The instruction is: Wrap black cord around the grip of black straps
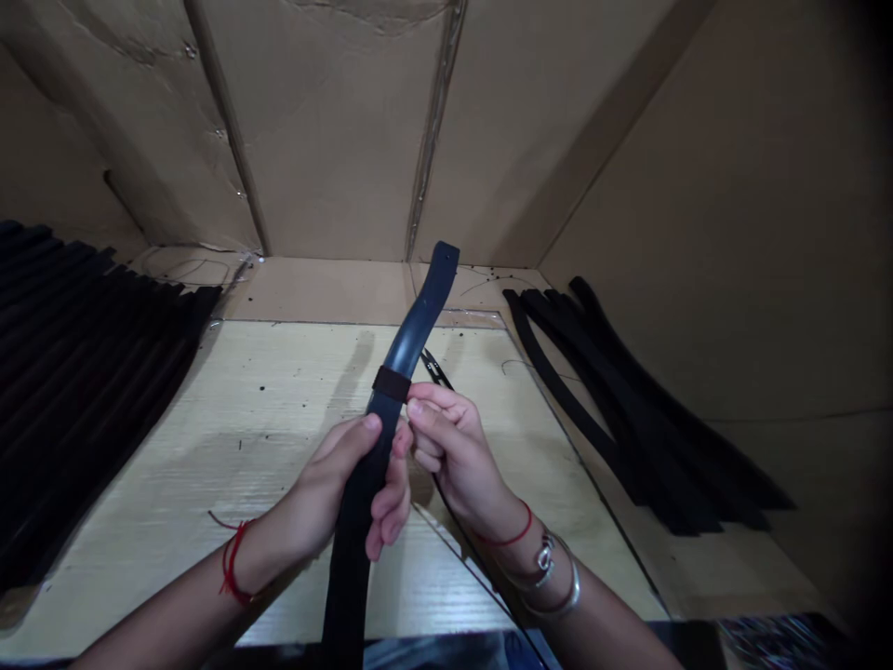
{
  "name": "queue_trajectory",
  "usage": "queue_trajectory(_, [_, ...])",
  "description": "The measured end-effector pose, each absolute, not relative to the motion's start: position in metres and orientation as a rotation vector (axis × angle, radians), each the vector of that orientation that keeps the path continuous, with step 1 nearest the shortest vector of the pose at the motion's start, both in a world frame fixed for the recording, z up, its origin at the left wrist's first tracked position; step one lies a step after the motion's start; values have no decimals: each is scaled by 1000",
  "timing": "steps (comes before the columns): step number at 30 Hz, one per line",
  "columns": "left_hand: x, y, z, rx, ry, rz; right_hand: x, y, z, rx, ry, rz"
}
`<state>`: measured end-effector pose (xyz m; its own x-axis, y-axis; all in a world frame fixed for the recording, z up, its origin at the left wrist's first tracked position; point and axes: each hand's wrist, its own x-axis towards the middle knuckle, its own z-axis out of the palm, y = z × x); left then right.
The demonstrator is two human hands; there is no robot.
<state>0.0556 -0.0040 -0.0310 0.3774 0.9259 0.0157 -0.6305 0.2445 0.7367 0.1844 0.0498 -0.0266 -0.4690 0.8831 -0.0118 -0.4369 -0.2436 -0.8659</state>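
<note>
A long dark belt strap (408,340) rises from the bottom of the view toward the far cardboard wall, its tip curling upward. A small dark loop (391,382) is wrapped around it at mid-length. My left hand (349,484) is closed around the strap just below the loop, thumb on top. My right hand (453,447) is closed too, its fingertips pinching the strap at the loop's right edge. A thin black tool tip (436,368) pokes out behind my right fingers; what it is I cannot make out.
Several black straps (90,372) lie stacked on the left. Another pile of curved black straps (628,409) lies on the right. A pale board (230,437) covers the work surface, with cardboard walls (335,130) around it.
</note>
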Motion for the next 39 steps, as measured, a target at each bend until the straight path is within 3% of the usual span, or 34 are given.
queue_trajectory(8, [54, -4, -38, 527, -35, 817, 190, 45, -23, -525, -1131, 2005])
queue_trajectory(15, [55, 2, -31, 863, 675, 1075, 192, 48, -18, -682, -1114, 1786])
queue_trajectory(19, [55, -1, -26, 926, 857, 965, 188, 50, -19, -759, -1128, 1759])
queue_trajectory(28, [50, 2, -28, 591, 286, 959, 189, 53, -16, -766, -1090, 1770])
queue_trajectory(39, [49, 0, -34, 298, -128, 581, 187, 51, -24, -626, -1157, 1944])
